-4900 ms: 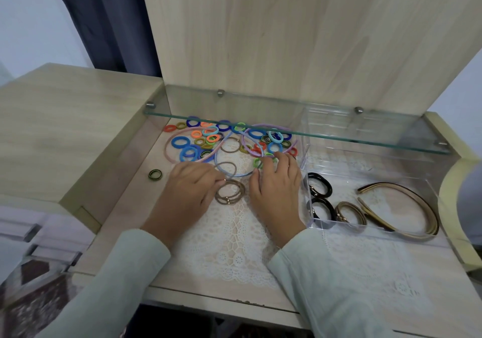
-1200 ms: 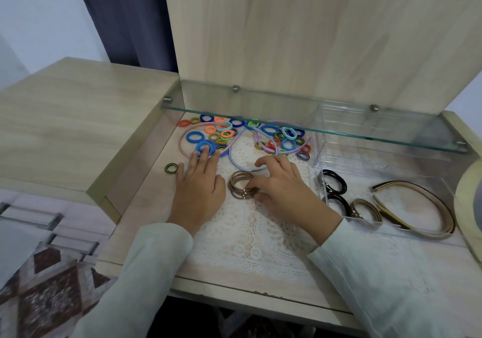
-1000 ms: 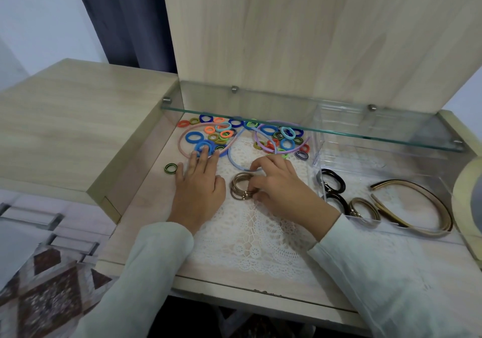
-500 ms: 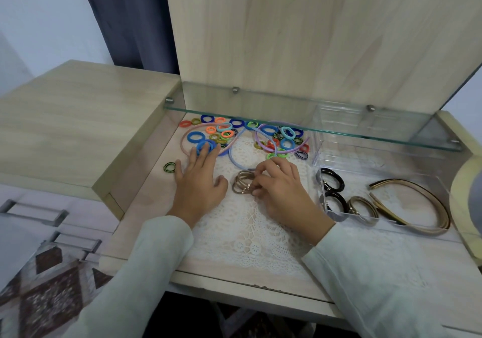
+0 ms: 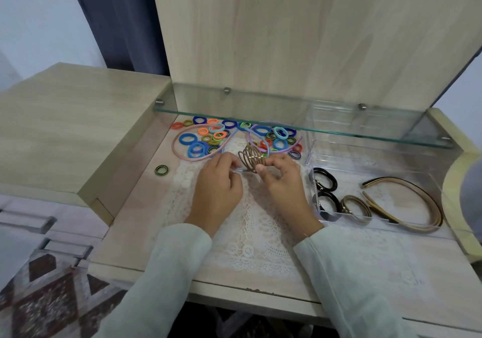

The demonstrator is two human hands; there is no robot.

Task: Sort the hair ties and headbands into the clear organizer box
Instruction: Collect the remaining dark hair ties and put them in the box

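Both hands on the brown hair ties (image 5: 251, 158): my right hand (image 5: 283, 183) pinches the stack with thumb and fingers, my left hand (image 5: 217, 185) curls onto its other edge. Stack is over the lace mat (image 5: 250, 233), left of the clear organizer box (image 5: 329, 219), near the coloured ties (image 5: 198, 142).

Two hands (image 5: 217, 190), two black hair ties (image 5: 326, 179), one organizer box (image 5: 370, 159).

The desk (image 5: 65, 129) is pale, matt wood grain. At 12 o'clock the shelf (image 5: 287, 121) is clear glossy glass on metal studs (image 5: 227, 90). The lace cloth (image 5: 255, 233) is white and matt. At 3 o'clock the box (image 5: 378, 155) is clear glossy plastic. The brown ties (image 5: 247, 161) carry shiny gold beads (image 5: 254, 157); the coloured ties (image 5: 188, 139) look like soft matt cloth.
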